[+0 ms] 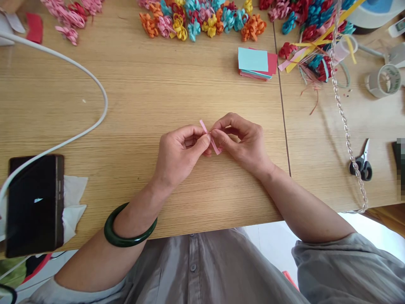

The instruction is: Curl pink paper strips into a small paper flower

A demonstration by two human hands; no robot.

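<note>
A narrow pink strip (203,126) slants between my fingertips above the middle of the wooden table. My left hand (182,154) pinches it between thumb and fingers, and a green bangle (109,231) circles that forearm. From the right, my right hand (242,141) meets the left at the strip, its thumb and index finger pressed together on it. The strip's lower end shows just below the fingertips, near a small pink bit. What lies between the fingers is partly hidden.
Colourful ribbon bunches (196,19) line the far edge, with stacked paper cards (253,60) nearer. A phone (34,207) and white cable (103,90) lie left. Scissors (362,162), a beaded cord (343,116) and a tape roll (376,84) are right.
</note>
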